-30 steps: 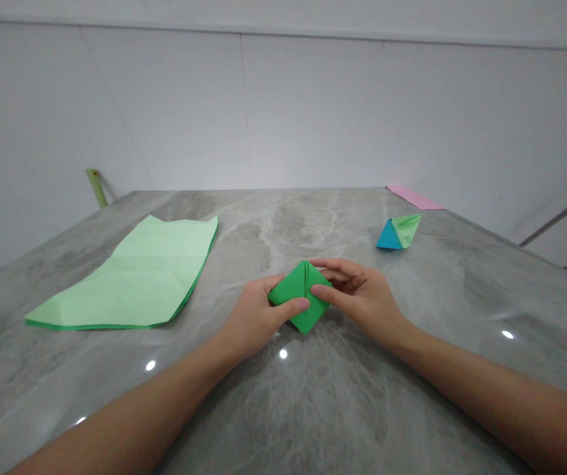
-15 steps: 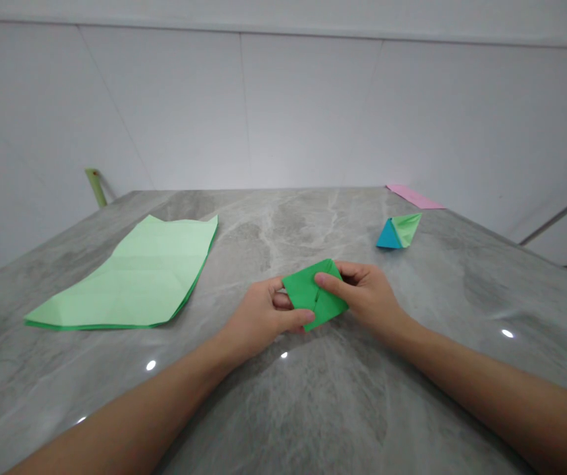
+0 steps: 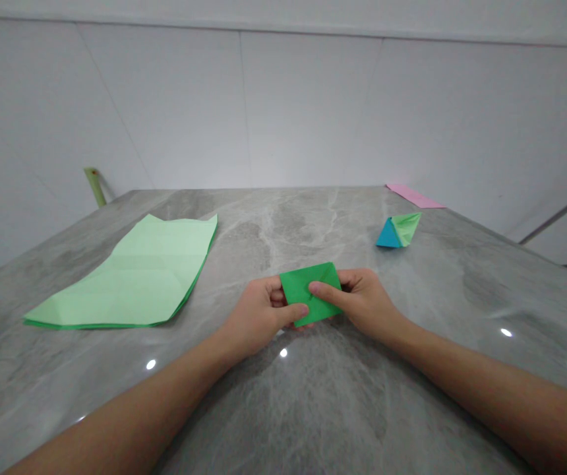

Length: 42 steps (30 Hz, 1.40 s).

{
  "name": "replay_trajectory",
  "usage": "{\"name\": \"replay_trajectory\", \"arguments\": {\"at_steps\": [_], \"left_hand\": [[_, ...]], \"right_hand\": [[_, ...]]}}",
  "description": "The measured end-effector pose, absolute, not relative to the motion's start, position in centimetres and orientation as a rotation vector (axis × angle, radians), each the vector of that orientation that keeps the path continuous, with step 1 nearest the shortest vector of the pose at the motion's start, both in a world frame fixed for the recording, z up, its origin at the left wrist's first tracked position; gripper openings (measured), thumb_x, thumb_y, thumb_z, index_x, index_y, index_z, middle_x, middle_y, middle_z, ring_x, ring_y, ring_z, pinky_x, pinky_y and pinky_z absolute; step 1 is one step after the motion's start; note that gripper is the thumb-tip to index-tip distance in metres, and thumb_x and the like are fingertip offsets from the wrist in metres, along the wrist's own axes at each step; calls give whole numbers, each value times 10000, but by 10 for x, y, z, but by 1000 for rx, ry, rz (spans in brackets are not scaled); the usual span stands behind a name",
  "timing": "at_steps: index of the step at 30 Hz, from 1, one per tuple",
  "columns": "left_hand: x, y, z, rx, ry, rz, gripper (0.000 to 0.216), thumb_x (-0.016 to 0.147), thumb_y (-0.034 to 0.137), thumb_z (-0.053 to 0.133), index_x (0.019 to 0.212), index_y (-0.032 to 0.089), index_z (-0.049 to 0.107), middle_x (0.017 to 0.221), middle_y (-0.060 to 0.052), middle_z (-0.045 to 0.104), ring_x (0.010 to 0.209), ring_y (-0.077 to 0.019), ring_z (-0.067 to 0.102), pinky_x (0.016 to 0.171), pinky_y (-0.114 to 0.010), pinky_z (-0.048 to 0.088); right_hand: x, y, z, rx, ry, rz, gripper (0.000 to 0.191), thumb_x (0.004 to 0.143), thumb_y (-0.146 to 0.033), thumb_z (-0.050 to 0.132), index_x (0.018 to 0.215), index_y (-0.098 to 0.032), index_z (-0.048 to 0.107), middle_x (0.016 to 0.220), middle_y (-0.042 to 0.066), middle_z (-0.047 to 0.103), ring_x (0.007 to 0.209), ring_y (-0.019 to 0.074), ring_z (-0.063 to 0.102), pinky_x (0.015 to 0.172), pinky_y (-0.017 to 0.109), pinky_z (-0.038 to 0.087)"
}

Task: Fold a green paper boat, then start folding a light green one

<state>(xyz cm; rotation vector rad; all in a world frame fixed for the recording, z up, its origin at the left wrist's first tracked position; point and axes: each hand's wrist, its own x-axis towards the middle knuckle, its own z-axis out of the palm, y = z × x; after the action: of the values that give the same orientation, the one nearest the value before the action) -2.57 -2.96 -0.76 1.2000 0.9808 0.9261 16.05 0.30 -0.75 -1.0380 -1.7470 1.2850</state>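
Observation:
A small folded square of green paper [image 3: 308, 276] is held between both hands, just above the table near its middle. My left hand [image 3: 260, 315] grips its left side, thumb on the lower front edge and fingers behind. From the right, my right hand [image 3: 365, 300] pinches it, with the thumb pressed flat on the front face near a diagonal crease. The fingers behind the paper are partly hidden.
Light green paper sheets [image 3: 157, 270] lie stacked on the left of the grey marbled table [image 3: 273, 224]. A folded blue and green paper piece [image 3: 398, 232] sits at the back right. Pink paper [image 3: 415, 196] lies on the far right edge, near the wall.
The green folded paper has turned slightly and sits more level. My right thumb has slid a little left and down across its face. Both hands keep their hold.

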Motion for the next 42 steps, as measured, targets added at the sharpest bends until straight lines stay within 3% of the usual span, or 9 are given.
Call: {"name": "replay_trajectory", "arguments": {"at_steps": [8,13,19,21,26,34,42], "left_hand": [[-27,-30,-5,1266,961,938,234,684,242,725,870,138,629,762,-24,678,653,-147,629,620,-273,522],[-32,-27,-8,1349,1085,1034,195,744,307,685,701,154,571,574,37,539,483,-97,518,494,-220,436],[-32,-26,-14,1386,1000,1083,248,819,381,654,896,147,628,779,-30,670,706,-167,632,642,-271,516],[-32,-27,-13,1447,1005,1050,215,816,348,665,897,151,638,751,-14,659,685,-158,626,621,-254,509],[-34,-29,-10,1451,1051,971,165,803,323,649,780,166,607,619,24,602,497,-134,585,460,-244,510],[-30,-35,-5,1441,1122,809,183,790,306,624,662,179,594,486,28,579,387,-119,569,384,-201,466],[-29,-39,0,1461,1172,779,273,811,341,580,586,188,592,460,20,562,377,-122,550,383,-209,448]], "right_hand": [[158,0,-3,-1036,-1613,1322,387,738,-531,724,642,-155,712,560,-2,582,499,104,466,464,236,386],[159,2,0,-1049,-1545,1282,367,733,-507,740,626,-156,712,544,-4,582,492,104,487,466,233,415],[159,4,-4,-1009,-1661,1525,359,721,-510,753,661,-162,690,572,15,642,500,136,577,490,255,481],[160,3,-8,-1004,-1726,1541,340,733,-502,749,699,-168,692,594,10,652,519,142,591,500,257,482],[164,2,-10,-959,-1919,1312,322,846,-462,653,741,-171,739,644,8,659,565,134,567,541,260,444],[160,-4,-2,-895,-2092,866,236,864,-375,646,777,-187,761,648,12,686,554,127,563,518,246,407],[157,-5,-1,-968,-2081,962,320,869,-403,619,655,-173,681,524,-21,543,485,95,441,460,232,335]]}}
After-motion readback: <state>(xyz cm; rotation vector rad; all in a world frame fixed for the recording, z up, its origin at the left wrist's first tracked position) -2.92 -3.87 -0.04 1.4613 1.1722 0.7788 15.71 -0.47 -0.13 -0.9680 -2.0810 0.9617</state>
